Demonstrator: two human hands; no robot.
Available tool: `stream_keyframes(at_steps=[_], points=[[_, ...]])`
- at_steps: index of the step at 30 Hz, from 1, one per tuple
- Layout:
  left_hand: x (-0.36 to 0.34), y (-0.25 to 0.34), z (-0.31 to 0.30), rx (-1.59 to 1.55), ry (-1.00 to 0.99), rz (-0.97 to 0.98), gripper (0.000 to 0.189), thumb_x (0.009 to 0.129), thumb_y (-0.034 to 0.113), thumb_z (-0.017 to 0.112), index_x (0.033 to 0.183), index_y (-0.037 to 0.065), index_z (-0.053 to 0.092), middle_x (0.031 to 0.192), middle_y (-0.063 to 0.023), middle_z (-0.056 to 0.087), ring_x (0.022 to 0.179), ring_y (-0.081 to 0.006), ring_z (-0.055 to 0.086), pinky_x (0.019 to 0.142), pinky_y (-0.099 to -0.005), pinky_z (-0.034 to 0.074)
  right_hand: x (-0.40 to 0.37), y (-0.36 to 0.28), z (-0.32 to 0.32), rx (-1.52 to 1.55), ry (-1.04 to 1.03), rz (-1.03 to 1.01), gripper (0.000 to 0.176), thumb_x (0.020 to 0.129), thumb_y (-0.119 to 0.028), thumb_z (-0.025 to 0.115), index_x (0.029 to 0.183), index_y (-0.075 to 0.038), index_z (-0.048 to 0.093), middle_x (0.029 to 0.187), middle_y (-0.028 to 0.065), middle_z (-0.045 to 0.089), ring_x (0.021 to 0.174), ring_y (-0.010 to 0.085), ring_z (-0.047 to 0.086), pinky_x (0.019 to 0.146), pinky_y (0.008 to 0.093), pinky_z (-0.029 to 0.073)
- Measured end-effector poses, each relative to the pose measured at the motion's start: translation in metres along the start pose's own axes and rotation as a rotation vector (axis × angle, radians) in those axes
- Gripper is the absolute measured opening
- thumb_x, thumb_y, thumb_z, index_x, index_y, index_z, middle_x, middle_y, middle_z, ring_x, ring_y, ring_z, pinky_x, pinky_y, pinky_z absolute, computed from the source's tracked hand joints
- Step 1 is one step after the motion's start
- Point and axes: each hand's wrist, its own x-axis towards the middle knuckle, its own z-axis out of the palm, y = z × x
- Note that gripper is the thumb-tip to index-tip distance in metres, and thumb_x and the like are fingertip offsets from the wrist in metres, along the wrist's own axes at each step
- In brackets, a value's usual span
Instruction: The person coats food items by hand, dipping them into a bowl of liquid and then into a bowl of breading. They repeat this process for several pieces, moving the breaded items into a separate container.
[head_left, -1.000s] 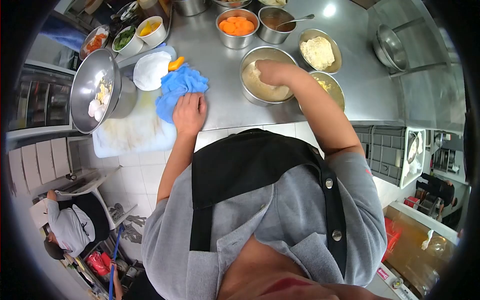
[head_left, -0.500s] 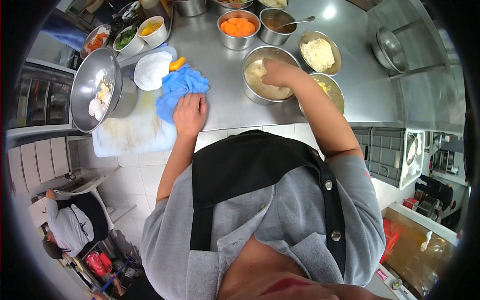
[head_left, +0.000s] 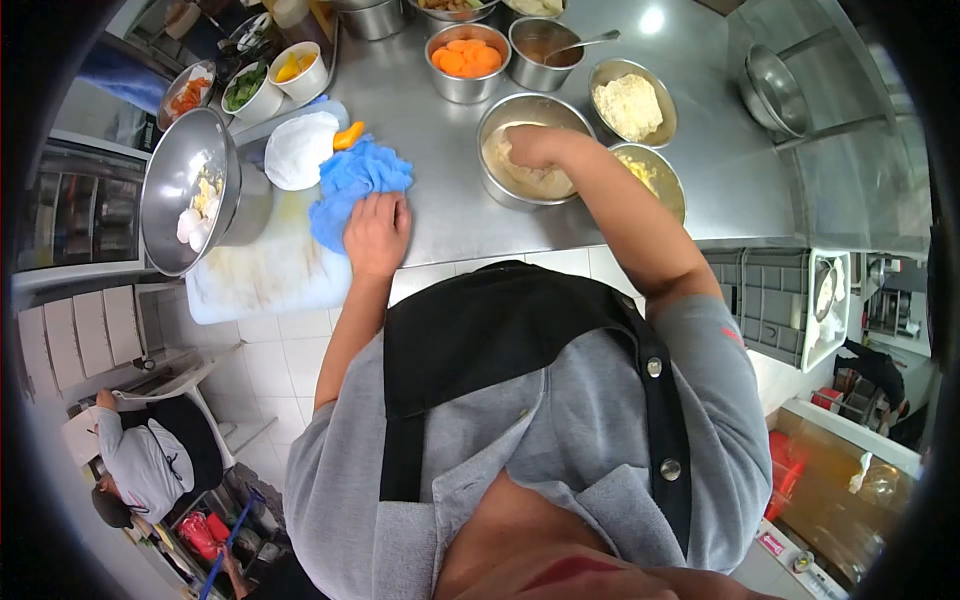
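Steel fills most of the head view, so I go by the hands. Over the last second the right hand (head_left: 530, 148) swung to the right side of the mixing bowl (head_left: 537, 98) and has come back toward its left. It sits knuckles up with the fingers curled down into the pale mixture (head_left: 530, 185). The fingertips are buried, so I cannot tell whether it has a handful. The left hand (head_left: 377, 232) has not shifted. It lies flat and open, palm pressing the blue cloth (head_left: 355, 178) where the cutting board (head_left: 260, 275) meets the bare counter (head_left: 430, 150). I read this as the mixture being worked round the bowl, with nothing lifted out yet.

My count:
- One mixing bowl stands near the counter's front edge.
- Four more steel bowls stand just beside it:
  - the orange-slice bowl (head_left: 465, 95);
  - the liquid bowl (head_left: 540, 78), with one spoon (head_left: 590, 40) in it;
  - the crumb bowl (head_left: 672, 112);
  - the yellow bowl (head_left: 680, 190), partly behind the forearm.
- One big tilted bowl (head_left: 170, 160) at the left holds white and yellow pieces.
- Three small dishes (head_left: 262, 98) stand beyond it.
- There is one cloth and one board.
- More vessels are cut off by the top edge, so I cannot count those.
- One other person (head_left: 150, 460) is low on the floor at lower left.
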Motion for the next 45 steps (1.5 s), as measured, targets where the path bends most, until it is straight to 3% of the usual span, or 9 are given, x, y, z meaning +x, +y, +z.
stream_keyframes(at_steps=[4,10,16,25,31,37,40,43,45], points=[[-0.002,-0.002,0.001,0.009,-0.009,-0.008,0.006,0.075,0.011,0.063,0.080,0.011,0.059,0.077,-0.0052,0.059,0.072,-0.0267,0.056,0.063,-0.0373,0.046,-0.004,-0.009,-0.036,0.093,-0.136,-0.056,0.046,0.079,-0.012,0.043,0.123,0.000,0.047,0.119,0.0220,0.055,0.107,0.0337,0.055,0.089,0.0399,0.043],[-0.001,-0.002,0.000,0.001,-0.012,-0.020,0.006,0.075,0.011,0.063,0.080,0.011,0.058,0.077,-0.0053,0.059,0.072,-0.0264,0.057,0.063,-0.0372,0.046,0.012,0.004,-0.004,-0.057,-0.136,-0.073,0.047,0.079,-0.010,0.044,0.124,0.001,0.046,0.119,0.0226,0.055,0.107,0.0342,0.055,0.089,0.0394,0.044],[-0.003,-0.003,0.002,-0.012,-0.010,-0.014,0.008,0.075,0.011,0.063,0.081,0.011,0.058,0.076,-0.0057,0.058,0.072,-0.0266,0.057,0.062,-0.0375,0.046,-0.018,-0.004,0.011,-0.092,0.177,0.022,0.037,0.078,-0.006,0.056,0.114,0.000,0.050,0.112,0.0215,0.056,0.106,0.0342,0.056,0.088,0.0416,0.046],[-0.001,-0.001,0.000,-0.012,0.011,0.010,0.008,0.074,0.010,0.064,0.080,0.010,0.059,0.076,-0.0060,0.058,0.070,-0.0269,0.056,0.062,-0.0375,0.046,-0.020,-0.008,0.020,-0.196,0.192,0.080,0.037,0.076,-0.008,0.061,0.110,0.000,0.049,0.111,0.0221,0.055,0.103,0.0341,0.057,0.084,0.0396,0.049],[-0.003,-0.002,0.001,-0.014,0.011,0.000,0.008,0.075,0.010,0.064,0.080,0.010,0.058,0.076,-0.0057,0.058,0.071,-0.0267,0.056,0.062,-0.0373,0.046,-0.024,0.011,-0.006,0.128,0.092,0.057,0.044,0.077,-0.012,0.056,0.118,0.002,0.049,0.115,0.0228,0.056,0.107,0.0330,0.056,0.090,0.0394,0.045],[-0.003,-0.002,0.001,-0.013,-0.009,-0.007,0.008,0.074,0.009,0.064,0.080,0.011,0.058,0.076,-0.0056,0.057,0.071,-0.0266,0.056,0.062,-0.0372,0.046,-0.011,0.015,-0.008,-0.059,-0.028,0.089,0.051,0.077,-0.015,0.056,0.123,0.003,0.046,0.119,0.0240,0.054,0.111,0.0337,0.052,0.095,0.0377,0.041],[-0.002,-0.002,0.001,-0.014,0.005,-0.002,0.009,0.074,0.009,0.064,0.080,0.011,0.058,0.075,-0.0055,0.057,0.071,-0.0267,0.056,0.062,-0.0375,0.046,-0.019,0.016,-0.017,0.008,0.214,-0.040,0.041,0.078,-0.015,0.054,0.115,0.005,0.054,0.117,0.0241,0.056,0.107,0.0325,0.055,0.091,0.0392,0.044],[-0.004,-0.002,0.002,-0.007,0.002,-0.005,0.009,0.074,0.010,0.063,0.080,0.011,0.058,0.075,-0.0056,0.058,0.071,-0.0268,0.056,0.062,-0.0376,0.046,-0.011,0.019,-0.017,0.079,0.209,-0.165,0.039,0.080,-0.015,0.050,0.113,0.005,0.055,0.116,0.0233,0.056,0.106,0.0317,0.056,0.089,0.0396,0.045],[-0.003,-0.002,0.003,-0.002,0.002,-0.003,0.009,0.074,0.010,0.063,0.080,0.011,0.058,0.075,-0.0055,0.058,0.071,-0.0267,0.056,0.062,-0.0376,0.046,-0.010,0.006,0.003,0.033,0.134,-0.076,0.039,0.080,-0.014,0.047,0.114,0.005,0.055,0.116,0.0225,0.057,0.106,0.0307,0.057,0.088,0.0394,0.045]])
